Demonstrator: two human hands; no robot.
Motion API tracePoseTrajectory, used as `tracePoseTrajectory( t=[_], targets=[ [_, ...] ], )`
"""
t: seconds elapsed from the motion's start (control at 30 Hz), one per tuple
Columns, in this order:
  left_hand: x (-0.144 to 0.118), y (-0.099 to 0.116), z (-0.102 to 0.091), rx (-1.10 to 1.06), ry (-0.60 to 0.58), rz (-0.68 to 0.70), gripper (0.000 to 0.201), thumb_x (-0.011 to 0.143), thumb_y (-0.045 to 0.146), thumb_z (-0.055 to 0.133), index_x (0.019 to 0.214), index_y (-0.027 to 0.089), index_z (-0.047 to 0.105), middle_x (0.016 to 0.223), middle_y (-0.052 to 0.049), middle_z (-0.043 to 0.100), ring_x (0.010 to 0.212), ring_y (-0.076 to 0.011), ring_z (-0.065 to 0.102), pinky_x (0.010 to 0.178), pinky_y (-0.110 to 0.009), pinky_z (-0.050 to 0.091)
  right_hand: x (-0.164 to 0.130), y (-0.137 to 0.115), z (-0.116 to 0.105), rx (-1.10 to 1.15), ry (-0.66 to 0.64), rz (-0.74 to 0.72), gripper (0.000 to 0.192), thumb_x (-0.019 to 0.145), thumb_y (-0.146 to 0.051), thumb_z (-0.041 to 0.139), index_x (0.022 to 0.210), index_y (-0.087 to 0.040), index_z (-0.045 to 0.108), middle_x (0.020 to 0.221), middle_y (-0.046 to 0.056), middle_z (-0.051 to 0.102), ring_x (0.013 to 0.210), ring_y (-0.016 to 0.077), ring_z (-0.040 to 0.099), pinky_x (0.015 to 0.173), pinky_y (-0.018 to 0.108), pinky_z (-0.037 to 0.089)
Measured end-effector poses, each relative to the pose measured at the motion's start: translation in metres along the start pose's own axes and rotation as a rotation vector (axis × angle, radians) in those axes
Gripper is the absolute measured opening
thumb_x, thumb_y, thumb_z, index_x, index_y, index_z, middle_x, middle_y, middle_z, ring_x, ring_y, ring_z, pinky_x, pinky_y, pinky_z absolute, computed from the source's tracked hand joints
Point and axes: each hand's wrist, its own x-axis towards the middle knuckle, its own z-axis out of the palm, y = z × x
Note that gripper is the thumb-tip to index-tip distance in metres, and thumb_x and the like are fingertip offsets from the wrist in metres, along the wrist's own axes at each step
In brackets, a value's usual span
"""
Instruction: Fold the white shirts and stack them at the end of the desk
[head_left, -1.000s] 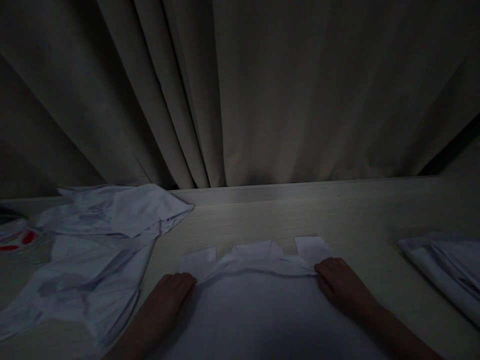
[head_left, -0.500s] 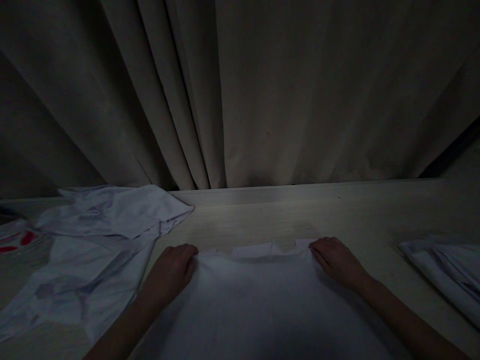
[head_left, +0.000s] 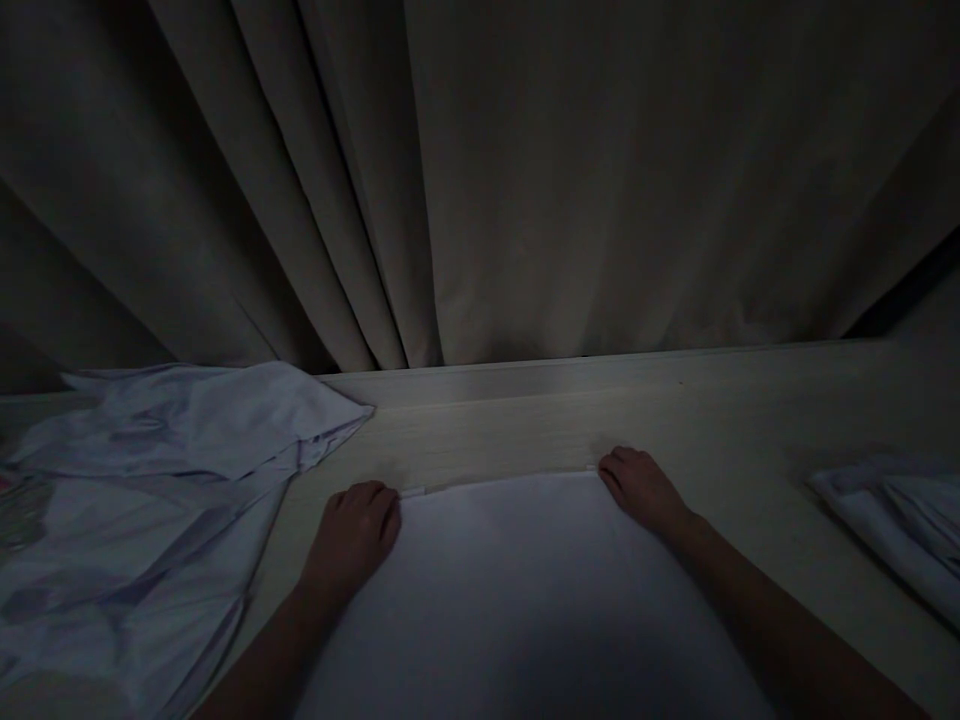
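A white cloth (head_left: 517, 580), perhaps a garment, stretches from its far edge down past the bottom of the head view. My left hand (head_left: 360, 525) is closed on the far left corner, fingers curled over the edge. At the far right corner, my right hand (head_left: 637, 485) pinches the cloth between thumb and fingers. The far edge runs fairly straight between both hands, and the cloth looks smooth. Dim light hides finer detail, and the near part lies out of view.
Crumpled white cloths (head_left: 172, 480) lie on the left of the pale surface (head_left: 465, 445). A folded white pile (head_left: 892, 510) sits at the right. Behind the surface's raised back edge (head_left: 517, 380) hangs a brown-grey curtain (head_left: 525, 180).
The uneven far edge of the cloth has become straighter, and the flaps showing beyond it are mostly gone. My right hand has moved slightly away and left. The camera has turned a little.
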Motion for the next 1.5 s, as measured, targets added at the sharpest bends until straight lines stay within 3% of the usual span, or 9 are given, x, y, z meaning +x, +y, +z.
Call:
tracePoseTrajectory(
  t=[0.17,0.4,0.57,0.7,0.8,0.93,1.1,1.27,1.5],
  targets=[
    [-0.002,-0.004,-0.002,-0.075,0.009,-0.014,0.033,0.090,0.035,0.032,0.095,0.018,0.061,0.101,-0.009,0.066,0.098,-0.0231,0.059,0.090,-0.041,0.039,-0.005,0.005,0.003,0.049,0.092,0.043,0.022,0.092,-0.026,0.042,0.091,-0.019,0.063,0.091,0.006,0.063,0.088,0.0195,0.055,0.084,0.033,0.036],
    [0.016,-0.012,-0.017,-0.118,-0.061,-0.079,0.036,0.091,0.039,0.029,0.091,0.018,0.058,0.088,-0.008,0.067,0.083,-0.0210,0.062,0.077,-0.035,0.043,0.014,0.009,-0.020,0.017,0.130,0.067,0.024,0.093,-0.029,0.041,0.086,-0.018,0.062,0.083,0.006,0.065,0.081,0.0190,0.056,0.079,0.033,0.036],
    [0.022,-0.016,0.002,-0.075,-0.042,-0.105,0.042,0.088,0.047,0.031,0.090,0.018,0.062,0.096,-0.010,0.065,0.091,-0.0243,0.059,0.080,-0.038,0.043,0.021,0.014,0.000,-0.054,0.069,0.105,0.026,0.091,-0.035,0.045,0.083,-0.018,0.062,0.086,0.007,0.062,0.081,0.0203,0.055,0.076,0.032,0.037],
    [0.021,-0.032,0.013,-0.205,-0.030,-0.107,0.046,0.084,0.056,0.038,0.094,0.019,0.063,0.100,-0.009,0.065,0.097,-0.0241,0.057,0.088,-0.038,0.043,0.016,0.023,0.019,-0.010,0.127,0.196,0.030,0.090,-0.043,0.045,0.087,-0.018,0.061,0.089,0.008,0.061,0.086,0.0219,0.055,0.077,0.033,0.039],
    [0.024,-0.049,0.013,-0.333,-0.092,-0.134,0.040,0.081,0.053,0.043,0.089,0.020,0.065,0.096,-0.007,0.067,0.095,-0.0226,0.059,0.090,-0.037,0.043,0.012,0.032,0.024,0.083,0.150,0.250,0.032,0.088,-0.045,0.047,0.088,-0.018,0.062,0.090,0.009,0.061,0.088,0.0228,0.055,0.079,0.035,0.040],
    [0.028,-0.060,0.008,-0.491,-0.182,-0.241,0.037,0.077,0.049,0.044,0.085,0.020,0.065,0.091,-0.005,0.070,0.085,-0.0211,0.063,0.079,-0.032,0.048,0.007,0.043,0.024,0.294,0.148,0.182,0.028,0.087,-0.042,0.048,0.090,-0.019,0.064,0.091,0.008,0.062,0.090,0.0213,0.056,0.085,0.035,0.042],
    [0.027,-0.061,0.009,-0.532,-0.164,-0.221,0.043,0.073,0.057,0.049,0.089,0.021,0.066,0.095,-0.006,0.071,0.090,-0.0226,0.063,0.083,-0.032,0.048,-0.002,0.049,0.029,0.398,0.248,0.268,0.026,0.084,-0.036,0.049,0.095,-0.018,0.063,0.095,0.008,0.064,0.092,0.0216,0.057,0.086,0.037,0.044],
    [0.021,-0.063,0.011,-0.585,-0.289,-0.205,0.040,0.074,0.057,0.048,0.082,0.023,0.067,0.086,-0.002,0.071,0.082,-0.0207,0.064,0.076,-0.030,0.047,-0.011,0.041,0.026,0.309,0.226,0.239,0.025,0.088,-0.031,0.043,0.085,-0.018,0.065,0.089,0.009,0.064,0.088,0.0219,0.056,0.086,0.037,0.044],
    [0.001,-0.057,-0.010,-0.511,-0.519,-0.121,0.036,0.077,0.052,0.044,0.074,0.021,0.063,0.073,0.000,0.067,0.071,-0.0174,0.062,0.066,-0.026,0.044,-0.044,0.035,0.011,0.113,0.125,0.131,0.028,0.093,-0.031,0.039,0.092,-0.018,0.064,0.090,0.008,0.066,0.086,0.0222,0.058,0.084,0.038,0.042]
  ],
)
